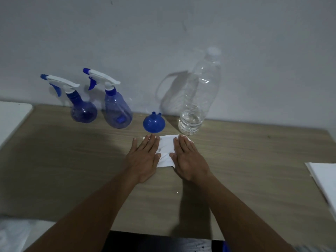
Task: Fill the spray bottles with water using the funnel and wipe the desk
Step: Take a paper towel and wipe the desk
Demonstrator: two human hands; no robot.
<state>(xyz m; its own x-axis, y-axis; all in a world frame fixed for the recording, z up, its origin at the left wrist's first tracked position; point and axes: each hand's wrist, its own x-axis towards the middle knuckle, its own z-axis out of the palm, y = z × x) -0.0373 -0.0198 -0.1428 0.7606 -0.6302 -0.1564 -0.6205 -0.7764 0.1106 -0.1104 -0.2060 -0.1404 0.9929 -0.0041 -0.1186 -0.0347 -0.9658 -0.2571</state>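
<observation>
Left hand [143, 159] and right hand [189, 160] lie flat, fingers straight, pressing a white folded paper towel [166, 151] on the wooden desk [72, 160], with the towel's side edges hidden beneath them. Inverted blue plastic funnel [154, 123] at 12 o'clock of the towel; clear plastic water bottle [198, 99] (cap blurred) at 1 o'clock.

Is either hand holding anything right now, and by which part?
Nothing is held. The left hand and right hand lie flat with straight fingers, pressing the white tissue onto the desk, one on each side.
</observation>
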